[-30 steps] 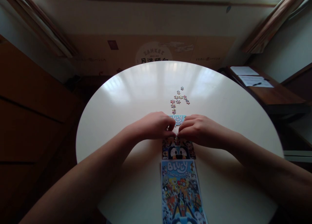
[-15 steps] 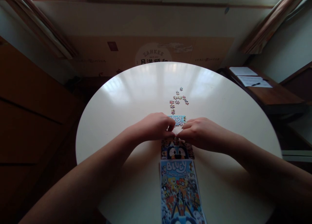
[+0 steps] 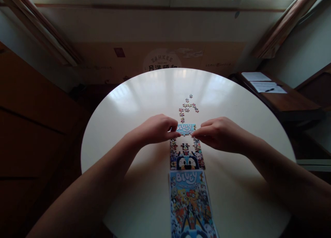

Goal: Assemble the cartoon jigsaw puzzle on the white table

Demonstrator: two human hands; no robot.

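A partly assembled jigsaw puzzle (image 3: 186, 161) lies on the white round table (image 3: 124, 110), with a gap below its blue title strip (image 3: 186, 128). My left hand (image 3: 161, 129) is at the puzzle's upper left edge, thumb and fingers bent toward each other; whether a piece is between them is too small to tell. At the upper right edge is my right hand (image 3: 216, 132), its fingertips together on the puzzle, with anything under them hidden. Loose puzzle pieces (image 3: 186, 109) lie beyond the title strip. A printed reference picture (image 3: 191, 203) lies just below the puzzle.
A brown side table (image 3: 297, 100) at the right bears white papers (image 3: 267, 87) and a dark pen. Curtains hang at both sides of the window, and a tan printed panel stands behind the round table.
Both hands have moved apart, the left to the left and the right slightly to the right, uncovering the gap and the middle of the puzzle. The view has shifted slightly.
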